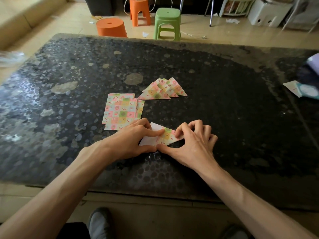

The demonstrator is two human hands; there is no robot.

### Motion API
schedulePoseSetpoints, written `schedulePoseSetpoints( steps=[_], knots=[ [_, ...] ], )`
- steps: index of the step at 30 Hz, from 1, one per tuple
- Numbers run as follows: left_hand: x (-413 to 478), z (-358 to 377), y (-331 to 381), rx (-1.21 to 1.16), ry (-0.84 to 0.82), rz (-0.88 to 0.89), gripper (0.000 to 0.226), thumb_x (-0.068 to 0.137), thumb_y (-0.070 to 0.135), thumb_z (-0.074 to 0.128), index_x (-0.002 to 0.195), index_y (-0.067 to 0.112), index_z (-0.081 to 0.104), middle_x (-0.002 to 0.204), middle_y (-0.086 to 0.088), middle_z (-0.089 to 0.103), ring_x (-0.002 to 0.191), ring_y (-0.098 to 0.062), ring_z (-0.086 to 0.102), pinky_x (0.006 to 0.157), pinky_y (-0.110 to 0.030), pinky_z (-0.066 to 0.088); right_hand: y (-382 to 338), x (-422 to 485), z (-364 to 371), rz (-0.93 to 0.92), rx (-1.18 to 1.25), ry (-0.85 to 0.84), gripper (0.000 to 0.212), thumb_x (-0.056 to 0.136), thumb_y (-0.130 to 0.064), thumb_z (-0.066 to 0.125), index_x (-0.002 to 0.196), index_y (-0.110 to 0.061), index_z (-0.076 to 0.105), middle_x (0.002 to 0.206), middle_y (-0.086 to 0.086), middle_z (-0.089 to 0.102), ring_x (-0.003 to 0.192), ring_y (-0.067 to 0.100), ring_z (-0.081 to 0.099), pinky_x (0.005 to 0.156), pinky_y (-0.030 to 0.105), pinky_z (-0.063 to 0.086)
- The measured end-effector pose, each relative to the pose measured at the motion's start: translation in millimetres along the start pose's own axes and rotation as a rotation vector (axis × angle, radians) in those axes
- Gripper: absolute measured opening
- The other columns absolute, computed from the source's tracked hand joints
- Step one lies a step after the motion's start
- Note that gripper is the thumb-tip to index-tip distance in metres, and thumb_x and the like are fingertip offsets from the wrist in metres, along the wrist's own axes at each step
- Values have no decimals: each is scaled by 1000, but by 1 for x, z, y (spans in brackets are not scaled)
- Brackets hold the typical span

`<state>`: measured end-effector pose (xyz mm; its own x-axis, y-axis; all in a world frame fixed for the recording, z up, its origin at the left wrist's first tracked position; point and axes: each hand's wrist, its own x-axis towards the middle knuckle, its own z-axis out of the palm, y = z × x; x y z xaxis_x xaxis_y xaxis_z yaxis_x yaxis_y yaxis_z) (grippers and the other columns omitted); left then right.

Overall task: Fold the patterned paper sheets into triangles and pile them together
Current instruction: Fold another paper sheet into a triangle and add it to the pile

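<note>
A patterned paper sheet (164, 136) lies partly folded on the dark table near me, its white underside showing at the left. My left hand (133, 140) holds it from the left with index finger and thumb on the paper. My right hand (191, 142) pinches the patterned flap from the right with curled fingers, thumb stretched along the near edge. A small stack of flat patterned sheets (120, 112) lies just beyond my left hand. Farther back, several folded triangles (163, 89) overlap in a loose pile.
The dark speckled table (224, 100) spreads wide around the papers. A teal and white packet (303, 90) lies at the right edge. Beyond the far edge stand two orange stools (111, 27) and a green stool (167, 23). My shoes (99, 223) show below the table's near edge.
</note>
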<state>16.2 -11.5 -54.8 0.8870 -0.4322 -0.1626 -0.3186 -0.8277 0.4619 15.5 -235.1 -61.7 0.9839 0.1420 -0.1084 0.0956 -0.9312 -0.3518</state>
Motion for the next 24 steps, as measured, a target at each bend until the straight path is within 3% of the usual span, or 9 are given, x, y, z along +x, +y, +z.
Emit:
schedulePoseSetpoints(
  steps=[4,17,24],
  knots=[
    [0,0,0,14,-1,-2,61,94,47,67,150,49,43,120,14,41,111,-5,43,102,-27,41,3,8,-8,27,58,-60,55,70,-84,66,96,-38,53,119,-11,31,123,16,29,97,36,23],
    [-3,-2,4,-8,-20,-27,61,94,49,66,150,47,43,119,16,40,113,-3,41,101,-24,40,5,17,-19,48,100,-107,51,67,-75,77,96,-38,57,116,-12,37,117,11,31,94,33,26],
    [1,18,17,-41,286,-148,53,79,69,68,128,49,67,102,17,51,93,-3,50,74,-22,39,4,16,-19,62,117,-112,49,69,-74,77,96,-39,57,116,-11,37,114,11,29,95,34,26]
  ],
)
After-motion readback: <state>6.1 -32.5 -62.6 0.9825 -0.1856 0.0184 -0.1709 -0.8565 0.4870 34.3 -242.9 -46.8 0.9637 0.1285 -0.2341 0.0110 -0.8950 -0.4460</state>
